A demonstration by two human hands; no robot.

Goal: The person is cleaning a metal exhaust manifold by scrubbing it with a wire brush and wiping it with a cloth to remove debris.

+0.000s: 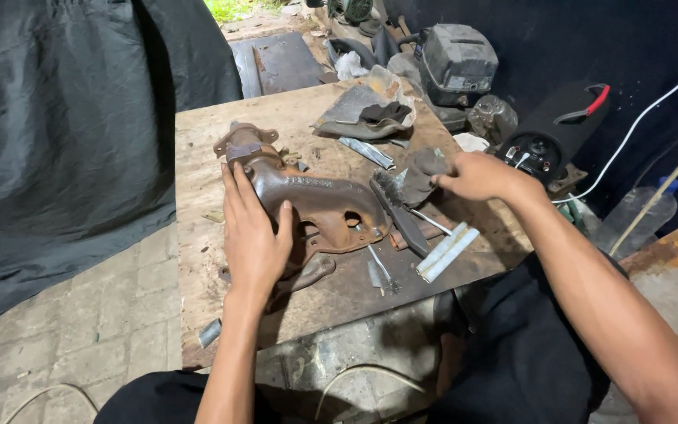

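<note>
Tabletop: a worn wooden board, scratched and stained, carrying every part and tool in reach; a dark sheet hangs beside it on the person's left, and paving stones show below.
Manifold: a rusty cast-iron exhaust manifold lies flat near the middle of the tabletop, flange end pointing away from the person. Rust still covers its whole visible surface, so by that look any cleaning has barely begun and most of it is left.
Left hand: lies open and flat, palm down, on the near end of the manifold, thumb spread toward the port holes; it presses the part down rather than gripping it.
Right hand: reaches across to a grey rag just right of the manifold and pinches it with the fingers closed on the cloth.
Wire brush: lies loose on the tabletop, touching the manifold's right edge, just below the rag; no hand holds it.
White tubes: two pale tubes lie side by side near the front right edge, untouched.
Scraps: a bent metal strip and a dark glove on a grey sheet lie at the far side.
Progress: the part is set and steadied; the rag is just being taken; scrubbing looks not yet done.
</note>
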